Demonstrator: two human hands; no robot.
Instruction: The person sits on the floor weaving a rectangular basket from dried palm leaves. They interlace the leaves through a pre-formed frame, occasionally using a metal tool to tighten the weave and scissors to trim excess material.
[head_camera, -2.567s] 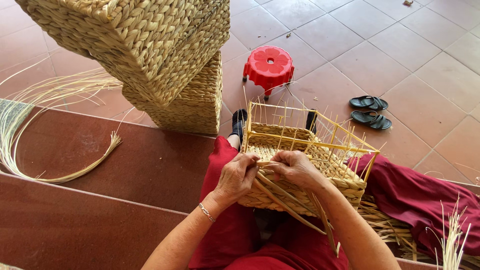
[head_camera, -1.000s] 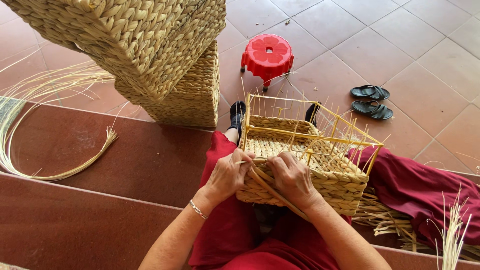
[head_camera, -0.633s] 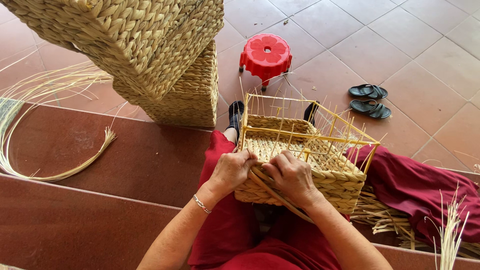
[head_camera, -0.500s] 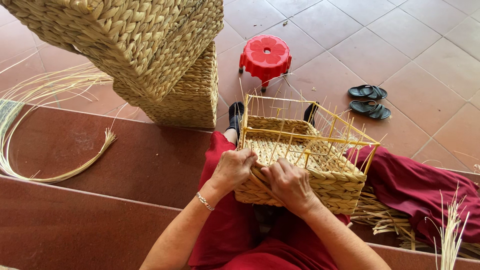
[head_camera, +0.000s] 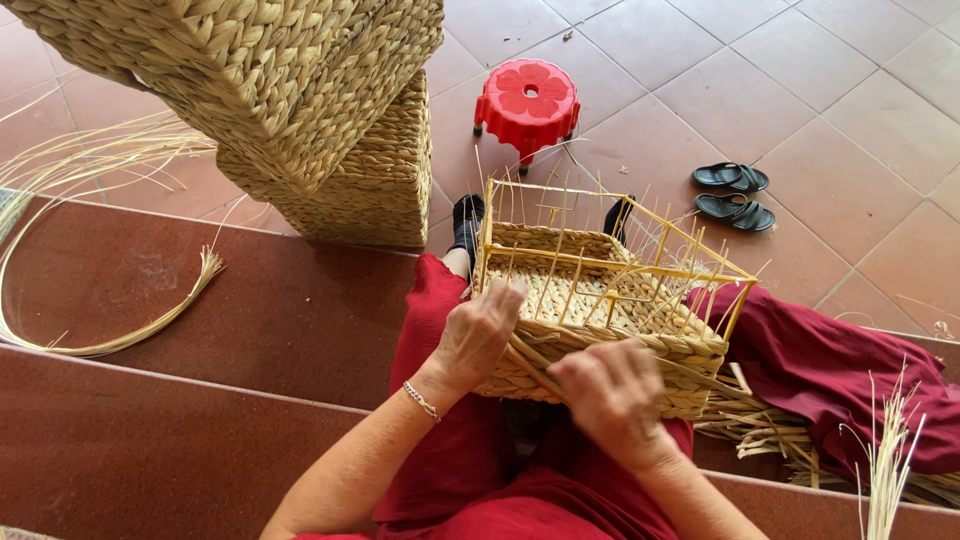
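Now | basket (head_camera: 600, 300) on lap; strand (head_camera: 530, 362) between fingers (head_camera: 575, 372) of both hands

A dark red step (head_camera: 300, 320) runs across the near side, with a second one (head_camera: 150, 450) below it. On the upper step lies a curved bundle of straw (head_camera: 110, 345). Beyond is a floor (head_camera: 800, 70) of reddish tiles. On it stand a red stool (head_camera: 527, 100), a pair of black sandals (head_camera: 733, 193) side by side, and a stack of woven baskets (head_camera: 350, 180) at the step's edge. More loose straw (head_camera: 100, 155) fans out on the tiles at the left.
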